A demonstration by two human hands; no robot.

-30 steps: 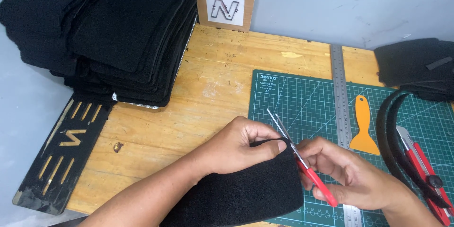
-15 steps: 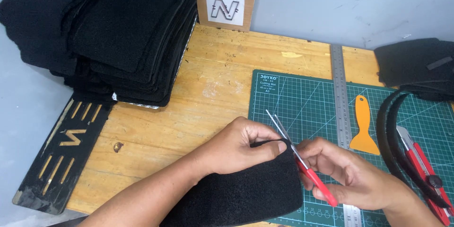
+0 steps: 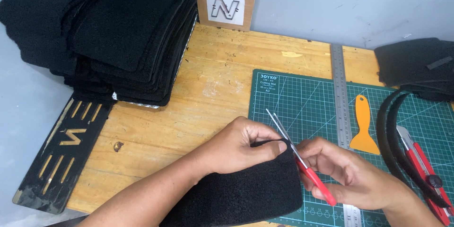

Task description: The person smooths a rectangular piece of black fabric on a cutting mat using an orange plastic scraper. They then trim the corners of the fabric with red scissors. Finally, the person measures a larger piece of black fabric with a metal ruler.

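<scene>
Wooden table (image 3: 213, 90), top scuffed and marked. On it lay: a tall stack of black fabric pieces (image 3: 118, 33) at the back left; a black stencil plate (image 3: 61, 153) overhanging the left edge; a small wooden plaque (image 3: 227, 2) upright at the rear; a green cutting mat (image 3: 302, 99) on the right half; more black fabric (image 3: 418, 66) at the back right.

A: What do the bare left hand (image 3: 239, 144) and right hand (image 3: 352, 175) grip?

B: A matt, fuzzy black felt piece (image 3: 246, 191); red plastic-handled scissors with bright metal blades (image 3: 302, 161).

A: And the surfaces beneath?

B: A scuffed, unvarnished wooden tabletop (image 3: 213, 90); a smooth green rubbery cutting mat (image 3: 302, 94); a brushed steel ruler (image 3: 339, 90); a glossy orange plastic scraper (image 3: 364, 125).
</scene>
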